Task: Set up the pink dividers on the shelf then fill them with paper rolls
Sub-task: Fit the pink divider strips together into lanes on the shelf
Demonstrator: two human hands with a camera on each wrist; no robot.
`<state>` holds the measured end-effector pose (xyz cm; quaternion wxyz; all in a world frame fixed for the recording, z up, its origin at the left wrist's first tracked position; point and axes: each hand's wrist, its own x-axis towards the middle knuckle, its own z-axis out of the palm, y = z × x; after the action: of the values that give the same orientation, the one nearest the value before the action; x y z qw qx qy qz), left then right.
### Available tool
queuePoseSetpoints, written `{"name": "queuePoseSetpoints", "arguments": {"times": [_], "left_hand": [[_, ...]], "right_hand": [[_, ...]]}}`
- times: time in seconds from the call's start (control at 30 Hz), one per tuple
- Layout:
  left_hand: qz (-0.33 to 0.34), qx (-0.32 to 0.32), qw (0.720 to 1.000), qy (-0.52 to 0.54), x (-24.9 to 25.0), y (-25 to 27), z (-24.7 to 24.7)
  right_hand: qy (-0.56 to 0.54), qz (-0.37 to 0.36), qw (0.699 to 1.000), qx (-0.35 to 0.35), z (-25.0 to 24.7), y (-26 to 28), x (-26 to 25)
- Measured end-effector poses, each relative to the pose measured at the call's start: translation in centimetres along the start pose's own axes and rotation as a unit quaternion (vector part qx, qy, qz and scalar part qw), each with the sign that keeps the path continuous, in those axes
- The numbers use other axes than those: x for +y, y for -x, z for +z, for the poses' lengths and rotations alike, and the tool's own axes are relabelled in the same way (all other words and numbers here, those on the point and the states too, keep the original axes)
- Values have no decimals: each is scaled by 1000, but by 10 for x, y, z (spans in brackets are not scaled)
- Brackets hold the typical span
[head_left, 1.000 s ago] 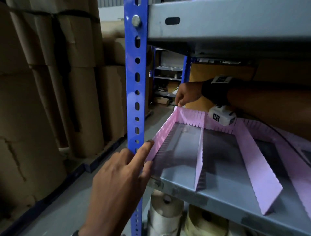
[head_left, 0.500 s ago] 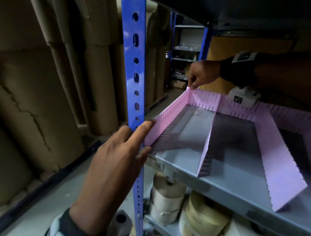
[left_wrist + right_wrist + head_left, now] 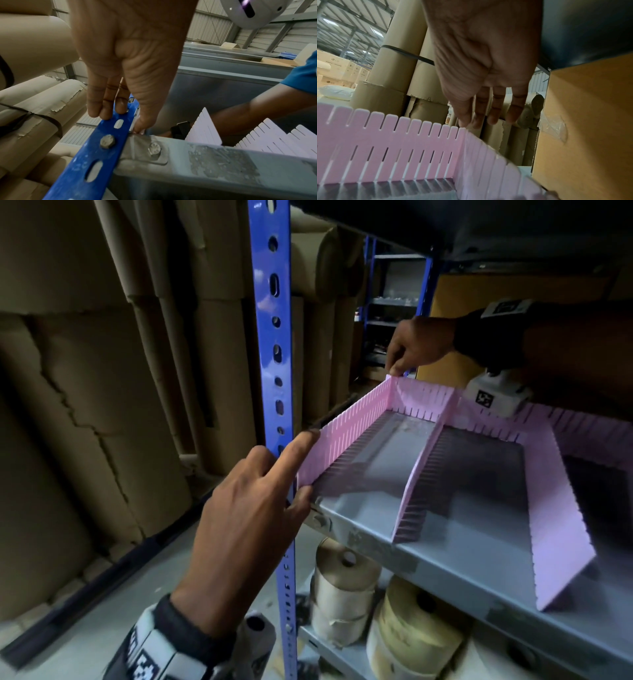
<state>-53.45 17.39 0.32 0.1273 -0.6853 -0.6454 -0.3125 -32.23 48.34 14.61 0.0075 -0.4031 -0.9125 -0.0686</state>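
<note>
Pink slotted dividers stand on the grey metal shelf [image 3: 455, 549]: a left divider [image 3: 346, 433], a back divider [image 3: 424, 402], a middle divider [image 3: 421, 474] and a right one [image 3: 561, 508]. My left hand [image 3: 303, 467] is at the left divider's front end, index finger straight along its top and thumb against its lower edge. In the left wrist view that hand [image 3: 121, 120] also rests its fingers on the blue upright [image 3: 96, 148]. My right hand [image 3: 399, 368] touches the back left corner with straight fingers; its thumb tip [image 3: 462, 124] meets the corner's top. Paper rolls [image 3: 342, 587] stand on the shelf below.
The blue slotted upright [image 3: 274, 337] stands right beside the left divider. Tall cardboard tubes [image 3: 212, 354] fill the space to the left. An orange-brown box [image 3: 583, 121] sits behind the back corner. A dark upper shelf [image 3: 479, 224] hangs low overhead.
Both hands keep their places on the left divider. The head view has dropped and moved closer, showing more of the rolls on the lower shelf.
</note>
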Motion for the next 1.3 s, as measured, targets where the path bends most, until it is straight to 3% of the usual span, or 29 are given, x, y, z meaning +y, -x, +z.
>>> {"name": "queuePoseSetpoints", "arguments": {"times": [0.27, 0.8, 1.3], "left_hand": [[19, 13, 1000, 7, -6, 0, 7], [26, 18, 999, 25, -9, -1, 9], [13, 6, 999, 52, -7, 1, 6]], "right_hand": [[-7, -4, 1000, 1, 13, 0, 1], [18, 72, 997, -21, 12, 6, -16], [36, 47, 998, -11, 11, 14, -17]]}}
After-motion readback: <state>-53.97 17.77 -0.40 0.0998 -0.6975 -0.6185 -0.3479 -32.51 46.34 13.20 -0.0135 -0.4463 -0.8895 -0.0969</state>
